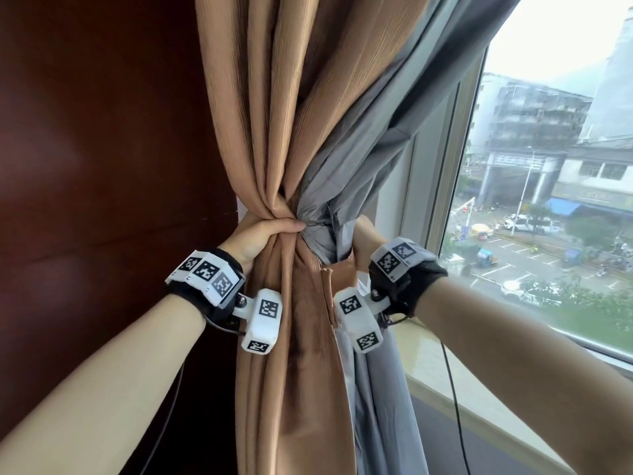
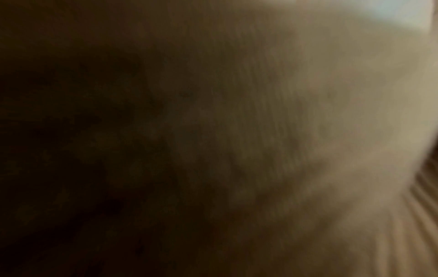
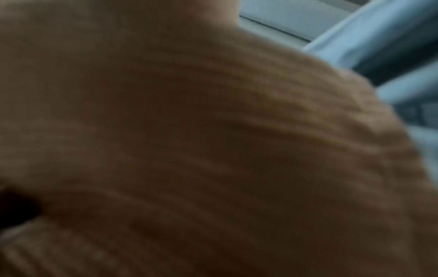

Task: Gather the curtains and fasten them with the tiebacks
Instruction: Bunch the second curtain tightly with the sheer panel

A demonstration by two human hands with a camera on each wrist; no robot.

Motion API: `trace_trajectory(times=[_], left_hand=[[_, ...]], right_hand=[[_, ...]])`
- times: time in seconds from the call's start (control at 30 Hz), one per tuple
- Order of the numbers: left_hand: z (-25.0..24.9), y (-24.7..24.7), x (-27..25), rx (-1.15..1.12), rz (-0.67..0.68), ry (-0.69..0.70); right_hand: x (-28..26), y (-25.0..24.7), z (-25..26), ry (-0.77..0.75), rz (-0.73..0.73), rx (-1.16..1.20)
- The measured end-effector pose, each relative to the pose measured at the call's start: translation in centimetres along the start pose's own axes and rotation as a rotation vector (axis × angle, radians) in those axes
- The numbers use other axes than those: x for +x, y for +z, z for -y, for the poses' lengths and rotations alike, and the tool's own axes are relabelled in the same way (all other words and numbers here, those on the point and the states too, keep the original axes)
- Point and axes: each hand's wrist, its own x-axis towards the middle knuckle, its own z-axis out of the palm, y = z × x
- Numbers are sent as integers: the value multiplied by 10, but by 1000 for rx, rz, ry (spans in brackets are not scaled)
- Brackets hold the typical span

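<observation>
A tan ribbed curtain (image 1: 291, 97) and its grey lining (image 1: 359, 149) are bunched into one bundle at waist height. My left hand (image 1: 270, 231) grips the bundle from the left, thumb across the front. My right hand (image 1: 363, 241) reaches behind the bundle from the right, its fingers hidden by the lining. A tan tieback (image 1: 344, 269) runs from the curtain's front edge into that hand. Both wrist views are blurred close-ups of tan fabric (image 2: 308, 131) (image 3: 213, 131), with grey lining (image 3: 379, 37) at the upper right of the right wrist view.
A dark wood wall panel (image 1: 102, 166) stands just left of the curtain. The window (image 1: 548, 166) looks onto a street at right, with a pale sill (image 1: 479, 399) below it. A black cable (image 1: 455, 389) hangs from my right wrist.
</observation>
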Motion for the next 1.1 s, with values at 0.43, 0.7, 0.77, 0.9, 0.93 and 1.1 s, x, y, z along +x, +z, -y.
trace_trajectory(times=[0.43,0.7,0.77,0.9,0.93,1.1], left_hand=[[-4,-12,4,107,120,-85],[16,17,15,133,-80,104],[24,31,16,168,-179,141],[35,63,13,445,-352,123],[33,70,10,483,-341,136],[42,74,6,410,-159,181]], right_hand=[[-29,-7,3,-131,55,-101],[-49,-37,-2,-427,217,-315],[-42,-39,-3,-502,228,-463],[-12,-27,5,-537,13,-620],[-6,-28,8,-511,-36,-625],[4,-35,16,-452,-153,-500]])
